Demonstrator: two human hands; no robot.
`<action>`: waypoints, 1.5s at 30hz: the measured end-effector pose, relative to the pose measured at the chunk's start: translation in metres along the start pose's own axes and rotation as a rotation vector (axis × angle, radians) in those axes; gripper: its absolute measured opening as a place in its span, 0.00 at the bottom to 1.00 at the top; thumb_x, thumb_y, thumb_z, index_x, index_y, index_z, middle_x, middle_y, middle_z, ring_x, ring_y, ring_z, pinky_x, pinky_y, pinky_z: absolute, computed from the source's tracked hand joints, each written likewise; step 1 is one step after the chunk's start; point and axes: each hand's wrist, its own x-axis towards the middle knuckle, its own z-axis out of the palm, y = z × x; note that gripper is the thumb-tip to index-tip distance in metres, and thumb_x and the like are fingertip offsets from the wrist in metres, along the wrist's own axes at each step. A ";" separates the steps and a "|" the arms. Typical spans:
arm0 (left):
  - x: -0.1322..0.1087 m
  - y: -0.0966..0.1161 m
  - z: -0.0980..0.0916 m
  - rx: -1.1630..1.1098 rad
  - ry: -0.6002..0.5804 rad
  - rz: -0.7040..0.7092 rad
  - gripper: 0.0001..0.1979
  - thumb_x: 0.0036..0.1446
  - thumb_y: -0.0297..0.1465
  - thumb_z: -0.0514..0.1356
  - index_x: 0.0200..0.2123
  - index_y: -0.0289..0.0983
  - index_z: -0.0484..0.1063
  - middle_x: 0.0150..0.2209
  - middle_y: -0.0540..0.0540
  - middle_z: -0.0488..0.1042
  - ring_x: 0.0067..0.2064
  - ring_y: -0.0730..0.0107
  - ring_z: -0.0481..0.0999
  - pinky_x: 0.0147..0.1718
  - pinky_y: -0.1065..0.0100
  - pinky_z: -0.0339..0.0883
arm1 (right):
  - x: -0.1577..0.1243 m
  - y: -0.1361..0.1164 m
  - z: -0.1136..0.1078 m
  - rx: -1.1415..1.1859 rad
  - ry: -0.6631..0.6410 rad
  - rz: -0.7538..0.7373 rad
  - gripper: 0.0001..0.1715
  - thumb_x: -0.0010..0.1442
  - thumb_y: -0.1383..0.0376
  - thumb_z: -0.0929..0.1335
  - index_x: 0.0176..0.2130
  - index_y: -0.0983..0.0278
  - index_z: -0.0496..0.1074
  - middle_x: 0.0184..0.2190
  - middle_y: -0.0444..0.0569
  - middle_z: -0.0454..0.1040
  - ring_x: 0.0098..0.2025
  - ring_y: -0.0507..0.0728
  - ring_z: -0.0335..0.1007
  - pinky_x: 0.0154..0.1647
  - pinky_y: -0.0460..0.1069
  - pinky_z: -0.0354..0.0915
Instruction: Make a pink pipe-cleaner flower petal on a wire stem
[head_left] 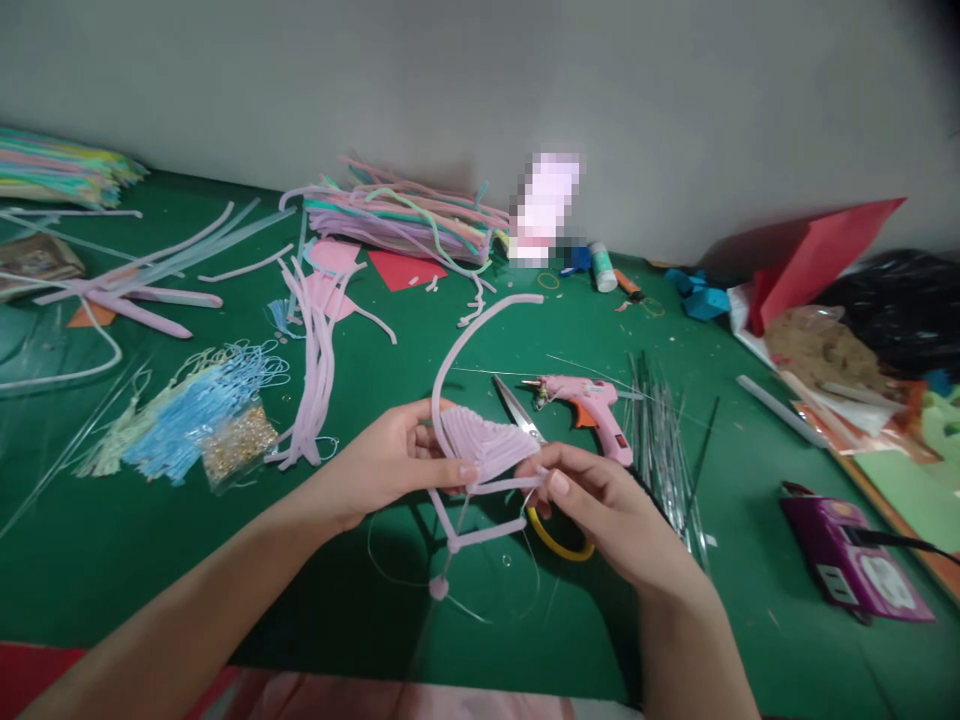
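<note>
Between my hands is a lilac pipe-cleaner craft (491, 440), a ribbed fan-shaped panel with a bent frame below and a long loose strand curving up from it. My left hand (405, 455) pinches its left side between thumb and fingers. At the right edge, my right hand (592, 500) pinches a lilac strand of the frame. Thin clear thread hangs in loops under the craft, and a small lilac ball (439, 587) sits at its lower end. Scissors with a yellow handle (566, 548) lie partly hidden behind the craft and my right hand.
A pink glue gun (589, 400) lies beyond my right hand, beside thin metal wires (664, 440). To the left are lilac pipe cleaners (319, 370), blue tassels (180, 425) and a bag of gold beads (238, 445). A purple box (855, 560) stands right. A lit phone (547, 205) leans at the back.
</note>
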 end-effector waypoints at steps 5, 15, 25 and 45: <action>-0.001 0.002 0.003 0.001 -0.005 -0.004 0.21 0.43 0.26 0.71 0.41 0.34 0.70 0.31 0.49 0.77 0.32 0.72 0.77 0.33 0.71 0.73 | 0.002 0.002 0.000 -0.008 0.035 0.005 0.17 0.57 0.51 0.69 0.36 0.63 0.73 0.27 0.45 0.70 0.27 0.51 0.64 0.30 0.45 0.64; -0.001 -0.002 0.001 0.012 -0.049 0.000 0.19 0.43 0.28 0.71 0.39 0.34 0.70 0.30 0.50 0.76 0.31 0.71 0.77 0.32 0.69 0.74 | 0.002 0.003 0.000 -0.024 0.031 -0.047 0.17 0.60 0.51 0.67 0.34 0.62 0.72 0.26 0.44 0.68 0.28 0.51 0.62 0.31 0.44 0.63; -0.003 0.004 0.001 0.009 -0.026 -0.007 0.18 0.42 0.25 0.71 0.37 0.34 0.71 0.30 0.49 0.77 0.31 0.71 0.77 0.32 0.70 0.73 | -0.004 0.005 0.000 0.032 0.039 0.013 0.16 0.63 0.53 0.64 0.34 0.62 0.70 0.28 0.46 0.67 0.30 0.53 0.64 0.31 0.46 0.64; 0.000 -0.002 0.003 0.004 -0.110 -0.016 0.13 0.43 0.27 0.71 0.34 0.34 0.74 0.30 0.48 0.78 0.32 0.69 0.78 0.33 0.69 0.73 | 0.000 0.007 0.005 -0.007 0.067 -0.031 0.15 0.64 0.53 0.63 0.33 0.61 0.68 0.26 0.44 0.66 0.29 0.53 0.62 0.31 0.47 0.62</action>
